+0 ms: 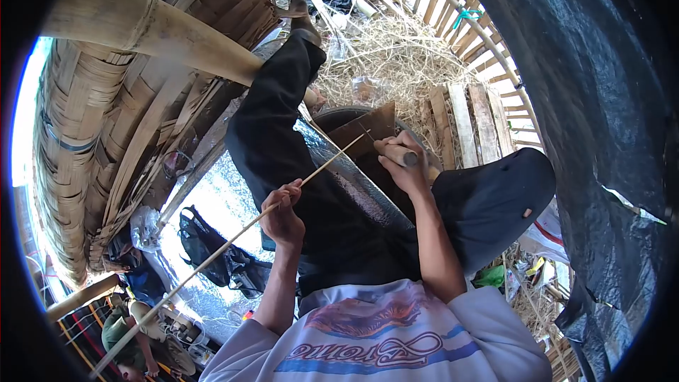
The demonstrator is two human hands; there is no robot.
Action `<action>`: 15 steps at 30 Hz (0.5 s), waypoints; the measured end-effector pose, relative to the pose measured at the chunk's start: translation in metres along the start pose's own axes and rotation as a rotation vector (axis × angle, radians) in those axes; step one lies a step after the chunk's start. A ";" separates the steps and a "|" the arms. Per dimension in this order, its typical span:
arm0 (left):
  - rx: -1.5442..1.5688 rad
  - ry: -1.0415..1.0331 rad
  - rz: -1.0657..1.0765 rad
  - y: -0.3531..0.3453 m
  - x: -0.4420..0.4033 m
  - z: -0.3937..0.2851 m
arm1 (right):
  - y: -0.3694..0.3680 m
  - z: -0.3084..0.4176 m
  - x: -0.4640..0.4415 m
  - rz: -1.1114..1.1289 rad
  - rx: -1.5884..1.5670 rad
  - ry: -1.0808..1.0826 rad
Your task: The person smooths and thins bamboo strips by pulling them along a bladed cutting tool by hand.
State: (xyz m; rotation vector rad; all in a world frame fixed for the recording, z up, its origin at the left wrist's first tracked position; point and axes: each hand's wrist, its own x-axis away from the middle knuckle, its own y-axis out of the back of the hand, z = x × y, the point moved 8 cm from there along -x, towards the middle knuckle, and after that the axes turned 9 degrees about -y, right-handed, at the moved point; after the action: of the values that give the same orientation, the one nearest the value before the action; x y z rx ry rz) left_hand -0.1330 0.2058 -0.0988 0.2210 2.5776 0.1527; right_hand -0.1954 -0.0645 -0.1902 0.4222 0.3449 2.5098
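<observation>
A long, thin, pale stick (pixel 233 240) runs from the lower left up to the middle of the view. My left hand (pixel 283 213) is closed around it near its upper part. My right hand (pixel 407 163) grips a thick wooden handle (pixel 397 153), from which a thin dark metal piece points up and left. The stick's upper end lies beside that metal piece; whether they touch I cannot tell. Behind them stands a brown flat board (pixel 346 129) at a dark round container (pixel 332 116).
A thick bamboo pole (pixel 163 32) crosses the upper left beside woven bamboo walls (pixel 71 155). Straw (pixel 396 56) and wooden slats (pixel 460 117) lie ahead. Black sheeting (pixel 601 99) hangs at the right. A black bag (pixel 219 255) is at the left, another person (pixel 120 332) at the lower left.
</observation>
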 end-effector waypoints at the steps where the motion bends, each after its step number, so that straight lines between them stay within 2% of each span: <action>1: 0.000 -0.001 -0.003 0.001 0.001 0.001 | 0.004 0.006 0.003 0.016 -0.032 0.013; 6: 0.043 0.017 -0.059 0.004 0.005 0.003 | -0.002 0.012 0.010 0.083 -0.183 0.028; 8: 0.060 0.007 -0.058 0.004 0.005 0.002 | -0.008 -0.003 0.005 -0.043 0.139 -0.029; 12: 0.006 0.006 -0.053 0.003 -0.002 0.005 | -0.012 -0.004 -0.002 -0.021 0.162 -0.056; 15: 0.025 0.041 -0.089 0.005 0.001 0.006 | -0.006 0.003 0.000 0.018 0.057 -0.040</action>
State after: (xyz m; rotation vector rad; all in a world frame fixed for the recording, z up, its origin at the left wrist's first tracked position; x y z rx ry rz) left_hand -0.1305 0.2114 -0.1035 0.1131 2.6261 0.0936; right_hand -0.1916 -0.0591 -0.1891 0.4997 0.3987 2.5102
